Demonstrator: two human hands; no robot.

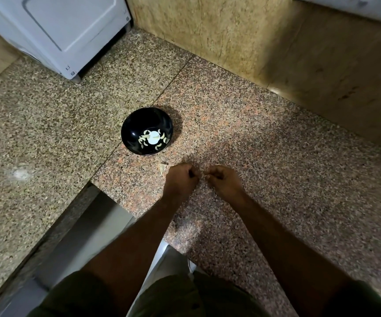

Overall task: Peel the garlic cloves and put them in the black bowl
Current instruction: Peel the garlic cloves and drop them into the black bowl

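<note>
A black bowl [146, 115] stands on the speckled granite counter, with several peeled garlic cloves [143, 143] lying round a bright reflection at its bottom. Below and to the right of the bowl, my left hand [180, 179] and my right hand [223, 181] are held close together with fingers curled, pinching a small garlic clove [203, 175] between them. Most of the clove is hidden by my fingers. A bit of unpeeled garlic or skin [162, 168] lies on the counter just left of my left hand.
A white appliance [66, 35] stands at the back left. A tan stone wall [219, 37] rises behind the counter. The counter edge [89, 186] steps down to a lower surface at the front left.
</note>
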